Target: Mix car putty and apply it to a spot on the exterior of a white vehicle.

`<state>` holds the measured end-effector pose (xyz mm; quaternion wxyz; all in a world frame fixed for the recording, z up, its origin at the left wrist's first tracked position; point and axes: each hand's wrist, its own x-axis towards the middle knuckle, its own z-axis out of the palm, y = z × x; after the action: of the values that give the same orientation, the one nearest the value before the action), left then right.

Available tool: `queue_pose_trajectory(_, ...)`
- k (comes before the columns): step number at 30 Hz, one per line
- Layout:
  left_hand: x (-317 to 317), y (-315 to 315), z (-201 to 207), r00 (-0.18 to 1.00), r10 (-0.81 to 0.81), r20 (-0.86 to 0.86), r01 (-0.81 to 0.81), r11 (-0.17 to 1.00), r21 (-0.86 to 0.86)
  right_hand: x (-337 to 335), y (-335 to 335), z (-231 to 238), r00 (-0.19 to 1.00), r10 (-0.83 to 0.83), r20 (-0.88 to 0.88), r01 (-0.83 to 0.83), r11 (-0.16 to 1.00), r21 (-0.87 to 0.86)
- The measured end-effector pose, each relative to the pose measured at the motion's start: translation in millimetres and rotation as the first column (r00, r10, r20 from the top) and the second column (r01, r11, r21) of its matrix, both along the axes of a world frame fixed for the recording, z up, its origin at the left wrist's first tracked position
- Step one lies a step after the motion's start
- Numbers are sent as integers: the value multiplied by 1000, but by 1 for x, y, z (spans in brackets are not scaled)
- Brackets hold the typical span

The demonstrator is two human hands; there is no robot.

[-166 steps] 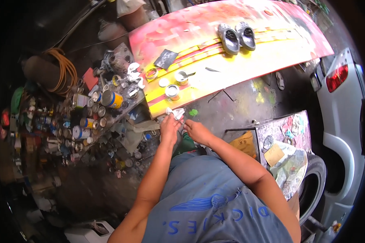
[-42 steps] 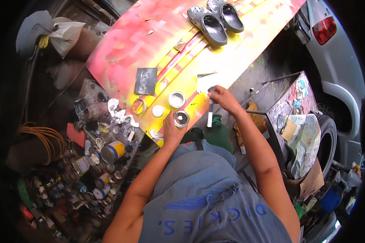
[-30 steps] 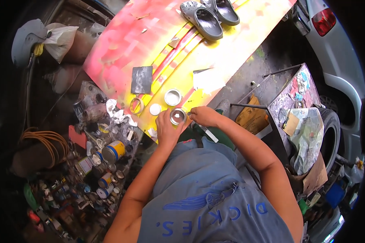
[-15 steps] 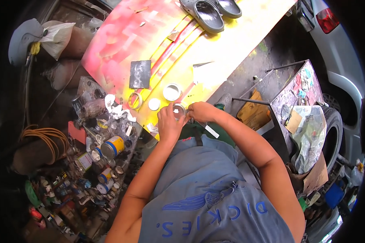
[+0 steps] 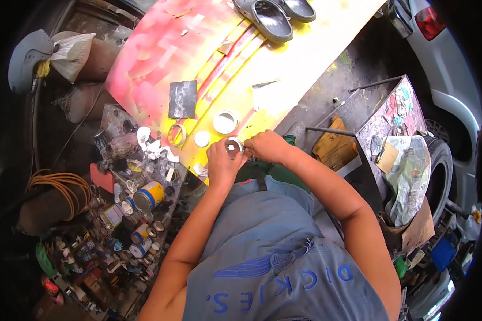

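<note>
My left hand (image 5: 223, 163) is wrapped around a small round open can (image 5: 233, 146), which has a pale spot inside it. At the can's right rim, my right hand (image 5: 268, 146) is closed in a pinch; whatever its fingers hold is hidden. Both hands are just in front of my waist, over the near edge of a pink and yellow painted panel (image 5: 150, 59). Beyond the can stand a larger open tin (image 5: 225, 122) with white inside and a small white lid (image 5: 202, 138). A yellow tape roll (image 5: 177, 134) and a dark rectangular sheet (image 5: 182, 99) lie farther left.
Grey clogs (image 5: 270, 21) rest at the panel's far end. To the left is a crowded bench with paint cans (image 5: 148, 196), crumpled paper (image 5: 151, 145) and a coiled orange hose (image 5: 64, 187). A metal stand (image 5: 375, 120), a tyre (image 5: 441, 174) and a car (image 5: 455, 80) are on the right.
A slim tool with a white end, which stuck out below my right hand, is out of sight now. Both hands stay close together at the can.
</note>
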<state>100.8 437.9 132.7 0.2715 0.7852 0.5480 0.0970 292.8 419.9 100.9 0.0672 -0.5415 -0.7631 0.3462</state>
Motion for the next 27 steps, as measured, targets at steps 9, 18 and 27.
queue_pose_trajectory(9,-65,12,-27,766,350,539,-17,849,-528,49,21,76,890,-423,-170,413,906,-92)
queue_pose_trajectory(18,-97,0,-67,458,755,469,-7,531,-847,75,23,84,291,-805,-518,658,561,-502)
queue_pose_trajectory(27,-107,-38,-90,29,917,399,-26,399,-916,41,14,83,0,-806,-592,654,447,-610)
